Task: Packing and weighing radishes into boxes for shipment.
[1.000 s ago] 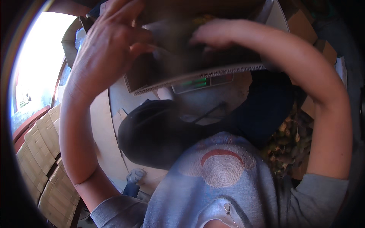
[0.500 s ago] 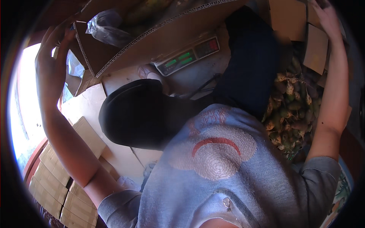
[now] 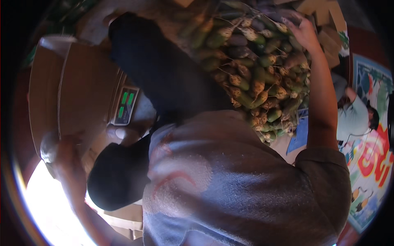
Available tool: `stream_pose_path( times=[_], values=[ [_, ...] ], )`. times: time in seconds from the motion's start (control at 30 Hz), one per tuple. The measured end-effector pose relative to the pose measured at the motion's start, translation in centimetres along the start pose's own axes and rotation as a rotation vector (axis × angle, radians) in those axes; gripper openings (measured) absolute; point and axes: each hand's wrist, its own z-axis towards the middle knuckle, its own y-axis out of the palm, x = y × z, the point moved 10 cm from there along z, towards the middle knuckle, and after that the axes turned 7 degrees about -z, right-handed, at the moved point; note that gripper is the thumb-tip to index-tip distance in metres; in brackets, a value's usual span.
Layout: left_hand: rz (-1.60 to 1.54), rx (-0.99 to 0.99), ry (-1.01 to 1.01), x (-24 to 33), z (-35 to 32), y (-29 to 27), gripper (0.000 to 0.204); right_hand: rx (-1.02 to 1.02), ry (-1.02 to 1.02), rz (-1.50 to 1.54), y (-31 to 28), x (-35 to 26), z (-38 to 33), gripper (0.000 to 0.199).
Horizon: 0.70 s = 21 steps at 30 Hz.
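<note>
Left hand [image 3: 67,153]: gripping the cardboard box [image 3: 69,94] beside the scale [image 3: 125,105].
Right hand [image 3: 303,33]: resting on the pile of green-brown roots [image 3: 254,69], right of the scale.

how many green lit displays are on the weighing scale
2 green displays show on the scale: one at the upper end of its panel, one just below it. The cardboard box by the left hand covers the scale's left side, so more may be hidden.
</note>
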Motion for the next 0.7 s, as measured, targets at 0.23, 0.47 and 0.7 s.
stream_pose_path(
  times=[0.23, 0.47, 0.7],
  values=[
    [-0.081, -0.357, 0.112, 3.7, 4.8, 13.7, 0.031, -0.055, 0.458, -0.08, 5.2, 22.1, -19.2, 0.04],
    [-0.044, -0.674, -0.16, -0.5, 3.8, 23.5, 0.017, -0.296, 0.989, 0.235, 20.0, 27.1, -35.1, 0.049],
    [0.007, -0.713, -0.215, -4.0, 3.4, 28.1, 0.025, -0.118, 1.037, 0.099, 30.2, 16.7, -32.4, 0.07]
  ],
)
